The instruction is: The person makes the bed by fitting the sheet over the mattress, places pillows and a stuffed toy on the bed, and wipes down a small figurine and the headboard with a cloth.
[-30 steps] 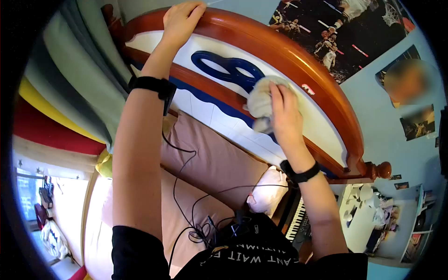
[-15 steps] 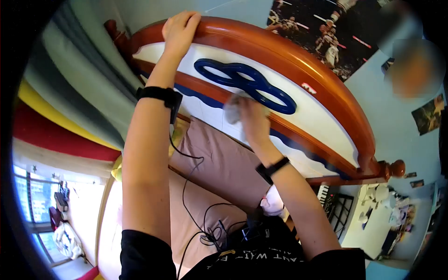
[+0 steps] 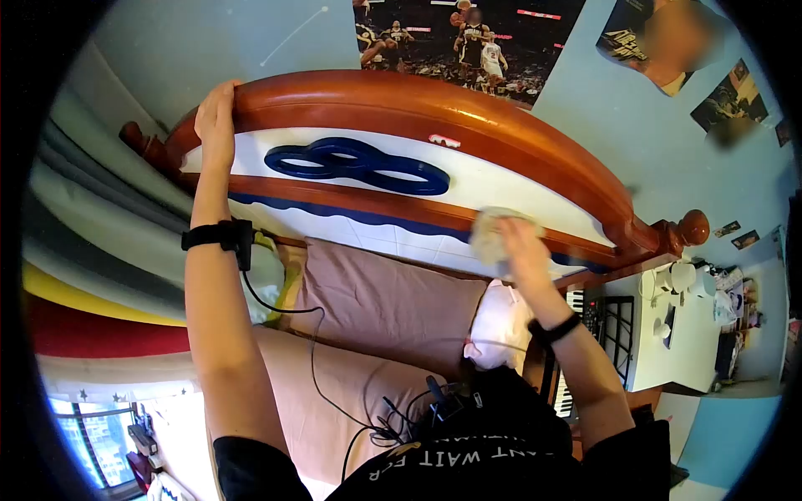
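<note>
A wooden headboard (image 3: 351, 100) with a thick brown curved rail and a white panel stands before me. Its far left end is in the grasp of my left hand (image 3: 217, 125), fingers curled over the top rail. My right hand (image 3: 526, 250), somewhat blurred, presses a pale greyish cloth (image 3: 487, 235) against the lower brown rail on the right side. A dark blue looped ornament (image 3: 359, 167) is fixed to the white panel, left of the cloth. Below the lower rail runs a wavy blue trim (image 3: 334, 210).
A mauve pillow (image 3: 384, 305) and a pinkish plush thing (image 3: 499, 326) lie on the bed. Black cables (image 3: 316, 334) run from my left wristband over the bedding. Curtains (image 3: 109, 242) hang at the left; a keyboard (image 3: 568, 401) and a white desk (image 3: 677, 342) stand at the right.
My right hand has moved the cloth rightward along the lower rail, away from the blue ornament. My left hand still holds the top rail. The head view has turned.
</note>
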The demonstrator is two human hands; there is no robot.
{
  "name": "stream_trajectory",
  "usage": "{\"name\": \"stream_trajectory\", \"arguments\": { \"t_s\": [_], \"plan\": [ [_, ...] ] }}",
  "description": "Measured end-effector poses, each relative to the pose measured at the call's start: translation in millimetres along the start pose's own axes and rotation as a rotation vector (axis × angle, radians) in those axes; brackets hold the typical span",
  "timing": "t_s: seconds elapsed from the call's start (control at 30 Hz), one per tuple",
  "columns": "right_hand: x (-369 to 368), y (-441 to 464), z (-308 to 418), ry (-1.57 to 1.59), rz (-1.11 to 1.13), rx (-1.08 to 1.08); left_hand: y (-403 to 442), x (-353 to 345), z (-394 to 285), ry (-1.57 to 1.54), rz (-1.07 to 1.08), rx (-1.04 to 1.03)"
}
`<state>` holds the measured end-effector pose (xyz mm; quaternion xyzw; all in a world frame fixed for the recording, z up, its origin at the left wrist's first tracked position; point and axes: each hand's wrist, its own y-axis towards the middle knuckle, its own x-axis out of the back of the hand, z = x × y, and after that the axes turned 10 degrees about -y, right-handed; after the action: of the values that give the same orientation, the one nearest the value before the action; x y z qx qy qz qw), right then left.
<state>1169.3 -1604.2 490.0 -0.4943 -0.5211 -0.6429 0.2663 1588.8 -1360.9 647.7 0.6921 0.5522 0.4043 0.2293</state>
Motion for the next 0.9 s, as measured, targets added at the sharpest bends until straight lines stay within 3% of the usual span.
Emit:
{"name": "stream_trajectory", "arguments": {
  "t_s": [0.07, 0.1, 0.23, 0.3, 0.37, 0.4, 0.43, 0.5, 0.53, 0.6, 0.63, 0.7, 0.73, 0.77, 0.8, 0.83, 0.9],
  "plan": [
    [16, -36, -35, -0.048, -0.013, -0.203, 1, 0, 5, 0.017, -0.003, 0.002],
    [23, -50, -46, -0.046, -0.132, -0.255, 1, 0, 4, 0.020, -0.009, -0.004],
    [16, -46, -40, 0.297, -0.397, -0.525, 1, -2, -5, 0.044, -0.005, 0.010],
    [4, -11, -10, 0.274, -0.646, -0.439, 4, -1, -1, 0.061, 0.028, 0.040],
    [-20, 37, 21, 0.749, -0.672, -0.371, 5, 1, 2, 0.066, 0.036, 0.038],
    [1, 60, 44, 0.301, -0.746, -0.218, 5, 1, 6, 0.028, 0.034, 0.060],
    [21, 78, 61, 0.223, -0.552, -0.142, 4, 2, 8, -0.011, 0.035, 0.084],
    [34, 106, 79, 0.471, -0.408, -0.032, 4, 6, -1, -0.001, 0.096, 0.121],
    [34, 105, 74, 0.454, -0.411, -0.063, 10, 9, 22, -0.085, 0.134, 0.173],
    [36, 96, 55, 0.183, -0.616, 0.159, 15, 14, 47, -0.050, 0.198, 0.055],
    [35, 83, 38, 0.161, -0.611, 0.146, 8, 9, 19, -0.113, 0.152, 0.155],
    [27, 38, -7, 0.177, -0.339, -0.015, 8, 8, 19, -0.053, 0.159, 0.106],
    [20, 8, -28, 0.024, -0.475, -0.055, 7, 7, 15, -0.062, 0.159, 0.103],
    [19, -19, -46, 0.310, -0.226, -0.387, 6, 6, 10, -0.061, 0.146, 0.109],
    [16, -49, -70, 0.222, -0.221, -0.440, 5, 6, 8, -0.058, 0.132, 0.117],
    [9, -74, -90, 0.029, -0.473, -0.396, 5, 6, 10, -0.059, 0.132, 0.119],
    [38, -101, -115, -0.140, -0.354, -0.518, 6, 8, 21, -0.028, 0.113, 0.092]
  ]
}}
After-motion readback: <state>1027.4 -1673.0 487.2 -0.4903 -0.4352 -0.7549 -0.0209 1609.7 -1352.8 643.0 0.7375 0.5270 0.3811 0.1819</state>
